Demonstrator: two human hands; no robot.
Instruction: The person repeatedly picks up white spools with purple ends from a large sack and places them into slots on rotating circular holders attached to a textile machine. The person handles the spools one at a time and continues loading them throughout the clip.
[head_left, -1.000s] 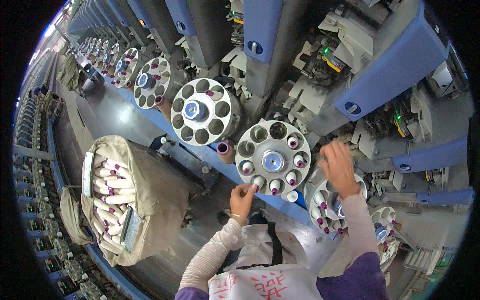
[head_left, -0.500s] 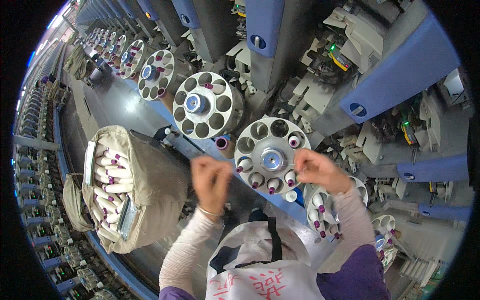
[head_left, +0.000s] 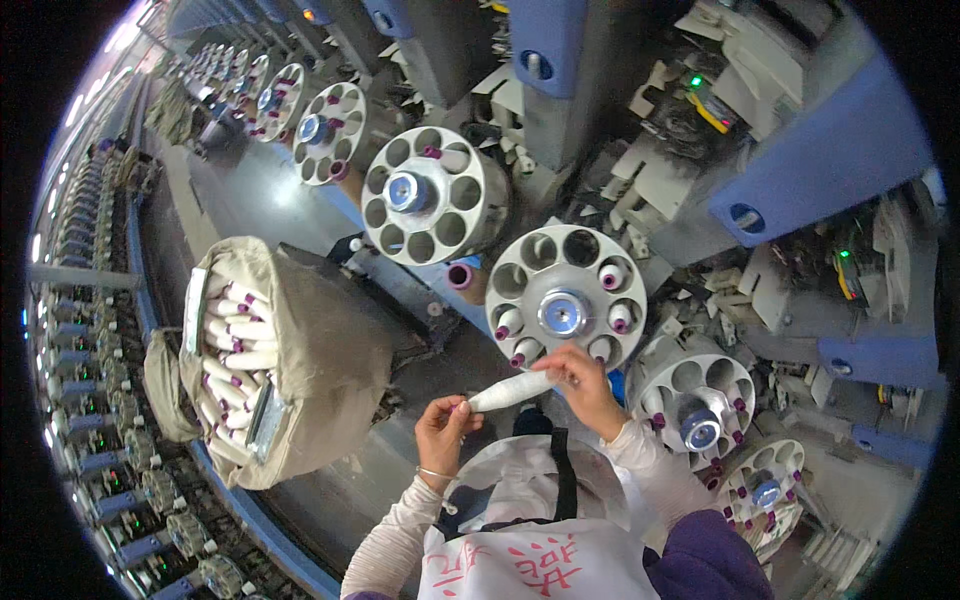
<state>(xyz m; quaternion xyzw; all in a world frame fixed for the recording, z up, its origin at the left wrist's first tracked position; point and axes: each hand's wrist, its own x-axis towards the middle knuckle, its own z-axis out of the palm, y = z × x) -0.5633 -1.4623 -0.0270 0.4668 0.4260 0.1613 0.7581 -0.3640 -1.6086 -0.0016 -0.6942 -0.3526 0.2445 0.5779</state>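
A white yarn bobbin (head_left: pixel 512 391) lies slantwise between my hands, in front of the round magazine (head_left: pixel 570 278). My left hand (head_left: pixel 442 432) pinches its lower left end, where a bit of purple tube shows. At the upper right end, the fingers of my right hand (head_left: pixel 586 388) are closed on it. The magazine has a ring of round pockets about a shiny blue-centred hub (head_left: pixel 563 313). Several pockets carry white bobbins with purple tips, such as one bobbin (head_left: pixel 611 277) at the upper right; others at the top are vacant. My right hand covers part of the magazine's lower rim.
To the left stands a beige cloth sack (head_left: pixel 325 370) full of white bobbins with purple ends. A brown tube (head_left: pixel 462 278) sits beside the magazine. More round magazines (head_left: pixel 437 195) run in a row to the far left and near right. Blue-and-grey machine columns (head_left: pixel 815 165) rise behind.
A bobbin is now held between both hands. My right hand has come down and left from beside the hub, where it held a thread; my left hand moved lower. The view has shifted slightly.
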